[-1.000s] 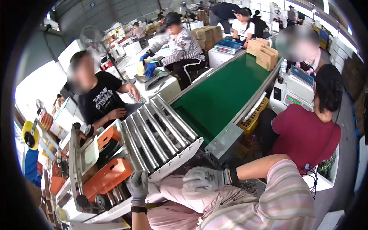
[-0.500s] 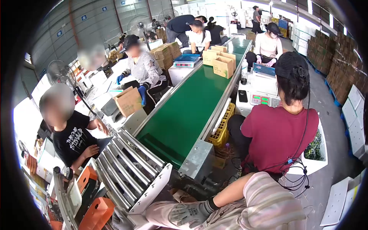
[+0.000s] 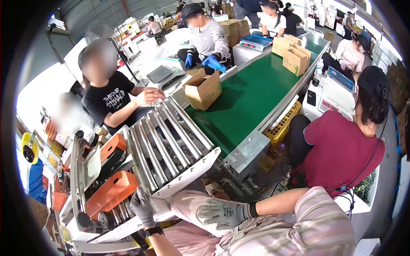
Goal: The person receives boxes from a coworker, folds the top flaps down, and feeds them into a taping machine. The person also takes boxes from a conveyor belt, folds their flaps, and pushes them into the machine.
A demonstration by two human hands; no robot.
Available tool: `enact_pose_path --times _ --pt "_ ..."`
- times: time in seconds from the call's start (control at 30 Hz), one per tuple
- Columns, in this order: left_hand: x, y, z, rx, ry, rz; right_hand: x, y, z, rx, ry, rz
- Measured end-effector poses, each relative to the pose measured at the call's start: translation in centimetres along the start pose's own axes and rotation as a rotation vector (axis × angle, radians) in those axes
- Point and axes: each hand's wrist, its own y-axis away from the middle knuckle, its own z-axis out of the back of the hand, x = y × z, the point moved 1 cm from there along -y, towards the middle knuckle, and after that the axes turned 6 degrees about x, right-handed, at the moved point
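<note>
My right hand [image 3: 225, 213], in a grey work glove, lies flat on my leg [image 3: 192, 205] with its fingers spread. Also gloved in grey, my left hand [image 3: 143, 208] rests against the near edge of a machine frame, beside an orange guard [image 3: 112, 194], fingers stretched upward. Both hands hold nothing visible. Just beyond them are the metal rollers [image 3: 164, 147], which lead to a green conveyor belt [image 3: 252, 98]. An open-topped cardboard box [image 3: 204, 91] stands at the belt's near left edge, close to the rollers.
Across the rollers sits a person in a black T-shirt [image 3: 111, 98]. Behind, a person in a striped top [image 3: 207, 40] wears blue gloves. A person in a maroon shirt [image 3: 341, 149] sits at right by a white scale [image 3: 337, 100]. Several cartons [image 3: 294, 59] stand farther along the belt.
The view has turned left and down, showing more of my left hand. The box has moved from the striped-top person's side table onto the belt; that person's gloved hands are now off it.
</note>
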Motion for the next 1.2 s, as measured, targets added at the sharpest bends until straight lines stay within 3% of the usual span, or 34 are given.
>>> enact_pose_path --times 0.67,1.2 --pt "0.5 0.1 0.2 -0.038 -0.053 -0.008 0.5 -0.4 1.4 0.079 0.064 -0.026" --pt "-0.3 0.1 -0.1 -0.066 -0.044 -0.031 0.3 -0.5 1.0 0.013 0.002 -0.01"
